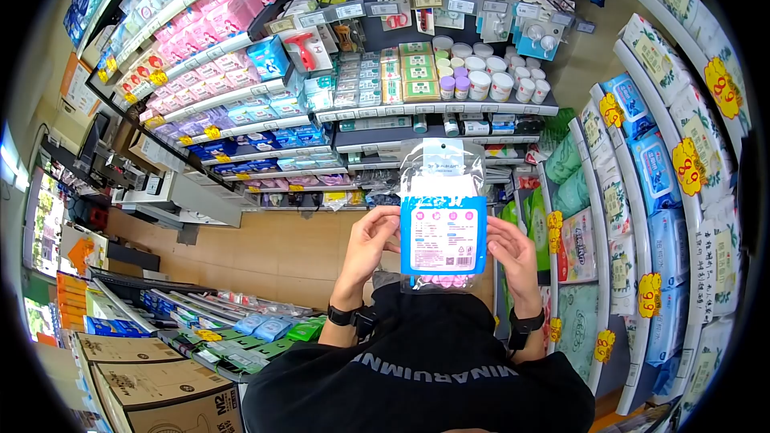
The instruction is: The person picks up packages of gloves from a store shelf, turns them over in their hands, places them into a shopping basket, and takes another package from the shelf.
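Between my two hands is a clear plastic pouch [443, 232] with a blue and white printed label facing me. Small pink pieces show through its lower end, and a hang hole is at its top. My left hand [374, 239] grips the pouch's left edge, fingers behind it and thumb near the front. At the right edge, my right hand [512, 250] holds the pouch between thumb and fingers. The pouch is upright in front of my chest, apart from the shelves.
Ahead stands a shelf [433, 111] with white-lidded tubs [479, 82] and hanging packets. Pink packs [216, 20] fill shelves at the left. Wipe packs [654, 168] line the right shelves. Cardboard boxes [160, 385] stand at lower left, beside a low rack [200, 325]. Tiled floor [273, 248] lies between.
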Available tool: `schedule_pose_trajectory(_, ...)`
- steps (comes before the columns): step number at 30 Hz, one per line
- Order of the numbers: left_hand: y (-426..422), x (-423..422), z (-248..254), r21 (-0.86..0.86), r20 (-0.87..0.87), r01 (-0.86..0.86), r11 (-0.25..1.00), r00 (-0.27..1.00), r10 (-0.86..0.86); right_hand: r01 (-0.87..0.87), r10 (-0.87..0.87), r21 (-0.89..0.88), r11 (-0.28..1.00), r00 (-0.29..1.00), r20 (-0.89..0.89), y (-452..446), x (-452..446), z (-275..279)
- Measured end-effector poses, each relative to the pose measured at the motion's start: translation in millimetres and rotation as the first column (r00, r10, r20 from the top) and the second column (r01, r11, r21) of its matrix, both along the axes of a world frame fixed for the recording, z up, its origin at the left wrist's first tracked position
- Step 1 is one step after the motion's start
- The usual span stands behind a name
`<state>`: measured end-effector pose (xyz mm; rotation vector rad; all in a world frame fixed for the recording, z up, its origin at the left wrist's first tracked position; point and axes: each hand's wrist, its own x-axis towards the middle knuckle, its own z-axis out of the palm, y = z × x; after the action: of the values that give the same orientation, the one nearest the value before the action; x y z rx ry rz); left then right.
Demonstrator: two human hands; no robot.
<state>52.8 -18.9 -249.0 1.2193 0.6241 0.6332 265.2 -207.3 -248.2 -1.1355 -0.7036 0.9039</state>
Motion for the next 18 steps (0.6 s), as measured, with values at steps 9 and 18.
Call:
schedule_pose_trajectory(9,-2.3,1.6,3.0,0.0,0.014,0.019,1.0,1.0,-0.019,0.012,-0.012,0.004,1.0,1.0,0.011,-2.8,2.7,-1.0)
schedule_pose_trajectory(18,-4.9,1.6,-1.3,0.007,0.008,0.02,1.0,1.0,-0.02,0.022,-0.022,-0.013,1.0,1.0,0.02,-3.8,2.1,-3.0)
